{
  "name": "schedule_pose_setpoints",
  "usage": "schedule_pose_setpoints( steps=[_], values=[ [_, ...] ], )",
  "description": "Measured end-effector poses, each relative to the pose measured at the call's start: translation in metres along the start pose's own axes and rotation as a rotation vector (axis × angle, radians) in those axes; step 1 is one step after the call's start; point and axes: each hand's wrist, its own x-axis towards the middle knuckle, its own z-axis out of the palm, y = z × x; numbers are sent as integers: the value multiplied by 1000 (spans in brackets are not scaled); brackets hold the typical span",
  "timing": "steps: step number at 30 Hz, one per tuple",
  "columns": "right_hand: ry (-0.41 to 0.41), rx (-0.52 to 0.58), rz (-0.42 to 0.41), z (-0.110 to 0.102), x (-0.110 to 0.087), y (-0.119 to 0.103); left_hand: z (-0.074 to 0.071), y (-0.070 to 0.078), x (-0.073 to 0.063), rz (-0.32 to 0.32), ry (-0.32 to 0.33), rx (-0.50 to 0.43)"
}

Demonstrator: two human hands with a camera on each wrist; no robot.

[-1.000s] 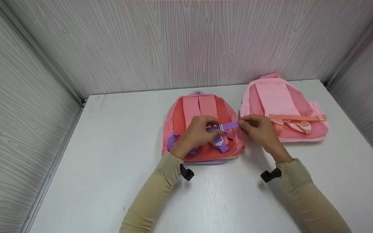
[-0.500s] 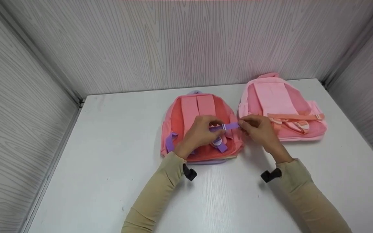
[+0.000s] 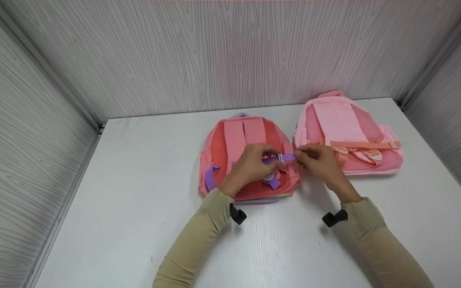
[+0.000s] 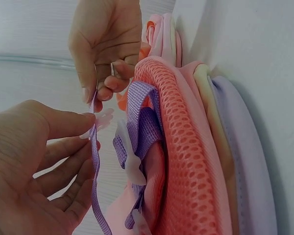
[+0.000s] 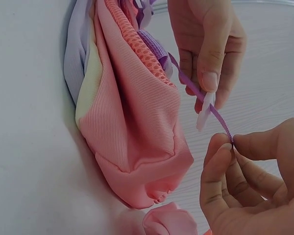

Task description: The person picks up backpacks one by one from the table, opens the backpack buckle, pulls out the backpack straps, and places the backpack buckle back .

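A coral and pink backpack [image 3: 234,132] lies on the table with its shoulder-strap side up. Above it, my left hand [image 3: 250,164] pinches a white plastic slider buckle [image 5: 206,111] between thumb and fingers. The buckle is threaded on a purple webbing strap [image 3: 289,157]. Just to the right, my right hand [image 3: 320,162] pinches that strap's end between thumb and index finger. The stretch between both hands is short and taut. Another purple strap [image 4: 143,100], also with a white buckle [image 4: 130,152], hangs on the backpack's mesh back.
A light pink backpack [image 3: 338,120] with orange straps [image 3: 358,144] lies at the right, close beside the coral one. The white table [image 3: 146,168] meets a wood-grain panel [image 3: 214,56] behind, with side panels at left and right.
My left hand and the buckle have slid slightly right along the strap, shortening the stretch before my right hand. The right hand has hardly moved.
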Motion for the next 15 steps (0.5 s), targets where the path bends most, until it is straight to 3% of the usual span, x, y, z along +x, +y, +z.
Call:
schedule_pose_setpoints(
  steps=[15],
  values=[
    [-36,-24,21,-1,2,6,6,1,1,-23,-10,-14]
  ],
)
